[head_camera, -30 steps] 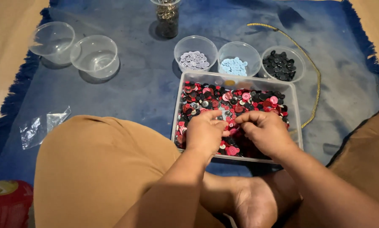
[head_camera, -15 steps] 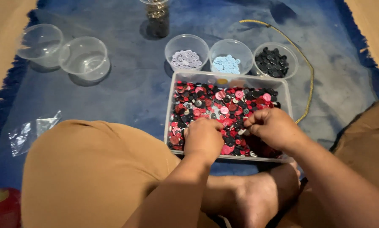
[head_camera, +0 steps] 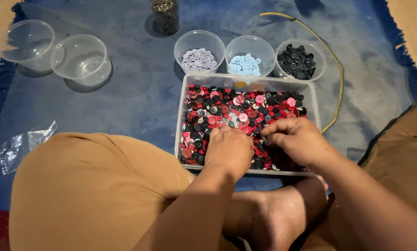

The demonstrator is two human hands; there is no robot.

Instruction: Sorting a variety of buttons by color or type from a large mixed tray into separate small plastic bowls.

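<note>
While a crumpled clear bag (head_camera: 24,145) lies at left, the tray (head_camera: 310,95) at centre holds red, pink and black buttons (head_camera: 231,109); both hands rest there, left hand (head_camera: 229,149) curled, right hand (head_camera: 297,139) pinching buttons. Above stand tubs of lilac (head_camera: 198,59), blue (head_camera: 245,64), black (head_camera: 297,60); upper left, two empty tubs (head_camera: 55,51)

two empty clear cups (head_camera: 55,53), crumpled plastic bag (head_camera: 24,145), yellow cord (head_camera: 331,60), dark jar (head_camera: 165,15)

Clear tray (head_camera: 185,116): red, pink and black buttons (head_camera: 227,111). Far cups, left to right: lilac buttons (head_camera: 198,59), light blue buttons (head_camera: 245,64), black buttons (head_camera: 297,60). Blue mat (head_camera: 134,93); gold cord (head_camera: 331,60); tan trousers (head_camera: 92,186).
</note>
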